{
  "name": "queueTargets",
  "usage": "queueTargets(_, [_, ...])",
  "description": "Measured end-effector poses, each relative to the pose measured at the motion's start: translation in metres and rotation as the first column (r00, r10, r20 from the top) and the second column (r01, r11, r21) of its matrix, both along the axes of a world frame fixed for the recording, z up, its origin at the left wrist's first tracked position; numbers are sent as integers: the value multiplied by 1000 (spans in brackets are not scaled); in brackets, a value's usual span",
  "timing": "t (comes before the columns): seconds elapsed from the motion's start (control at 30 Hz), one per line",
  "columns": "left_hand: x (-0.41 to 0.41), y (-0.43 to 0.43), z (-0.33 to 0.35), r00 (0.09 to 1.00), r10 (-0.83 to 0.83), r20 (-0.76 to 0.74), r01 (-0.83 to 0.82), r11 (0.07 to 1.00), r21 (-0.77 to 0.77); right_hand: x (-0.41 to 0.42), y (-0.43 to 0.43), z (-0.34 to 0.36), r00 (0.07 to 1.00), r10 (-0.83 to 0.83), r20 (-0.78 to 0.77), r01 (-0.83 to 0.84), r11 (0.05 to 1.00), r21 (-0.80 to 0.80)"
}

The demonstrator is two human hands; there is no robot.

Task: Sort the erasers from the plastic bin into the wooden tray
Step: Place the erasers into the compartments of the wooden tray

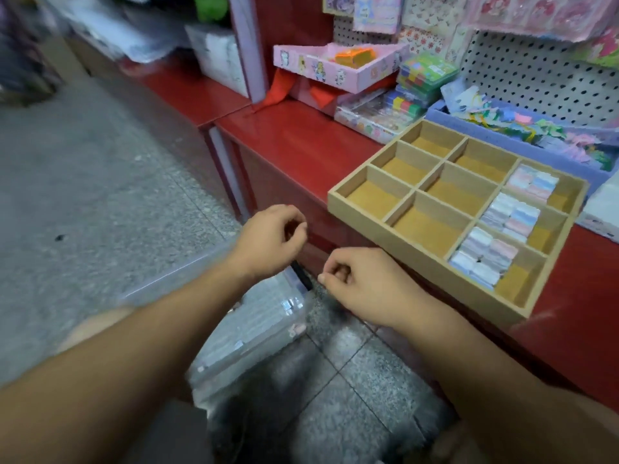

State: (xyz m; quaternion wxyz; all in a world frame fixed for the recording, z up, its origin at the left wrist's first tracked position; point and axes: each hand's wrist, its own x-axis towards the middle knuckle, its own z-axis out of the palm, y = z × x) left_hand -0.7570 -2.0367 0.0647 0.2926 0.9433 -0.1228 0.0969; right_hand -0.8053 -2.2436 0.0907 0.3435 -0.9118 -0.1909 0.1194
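You are holding both hands in the air over the plastic bin [298, 313]. Your left hand [271, 239] and right hand [355, 283] each have their fingers curled into the palm, and no eraser is showing in either. As I judge it, you are about to reach down for another pick.

To do that well, uncurl the fingers before you go down and lower one hand straight into the bin. Pinch a single eraser by its long sides rather than scooping a handful. The bin's contents [254, 333] are reading only as a pale blur, so look before you close on anything.

The bin is sitting on the floor directly beneath and between your wrists, close against the foot of the red counter [294, 145].

The wooden tray [418, 254] is lying on that counter, up and to the right of your right hand — near it, not touching. Its right-hand column of three compartments is holding pastel erasers [512, 212] in rows, and the six compartments to the left are showing bare bottoms. Carry with the right hand, since the tray is on that side, and set each piece flat beside its match.
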Motion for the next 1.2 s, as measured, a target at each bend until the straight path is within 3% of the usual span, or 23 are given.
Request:
queueTargets(0.1, [-19,55,-36,973,115,-201,-113,993,19,10,28,-31,991,107,-86,-118,982,-145])
queueTargets(0.27, [-60,135,-126,811,266,-521,-283,958,49,36,78,-101,982,137,-134,-178,910,-375])
queueTargets(0.37, [-83,170,-187,614,329,-717,-368,924,108,49,106,-149,996,67,-61,-89,854,-513])
queueTargets(0.47, [-97,196,-243,421,374,-826,-427,886,183,63,130,-189,999,23,42,3,837,-547])
queueTargets(0.57, [-112,213,-291,304,392,-868,-320,901,294,67,141,-226,999,-26,48,47,855,-516])
queueTargets(0.7, [-118,223,-328,285,375,-882,-131,927,351,63,143,-245,982,-181,56,189,903,-387])
queueTargets(0.87, [-121,224,-355,264,330,-906,-52,943,329,65,147,-249,981,-188,50,194,931,-308])
queueTargets(1.0, [-123,221,-369,172,342,-924,-124,938,324,67,150,-252,979,-202,33,201,925,-323])
queueTargets(1.2, [-107,209,-372,212,286,-934,-245,941,233,68,145,-260,982,-184,31,185,938,-293])
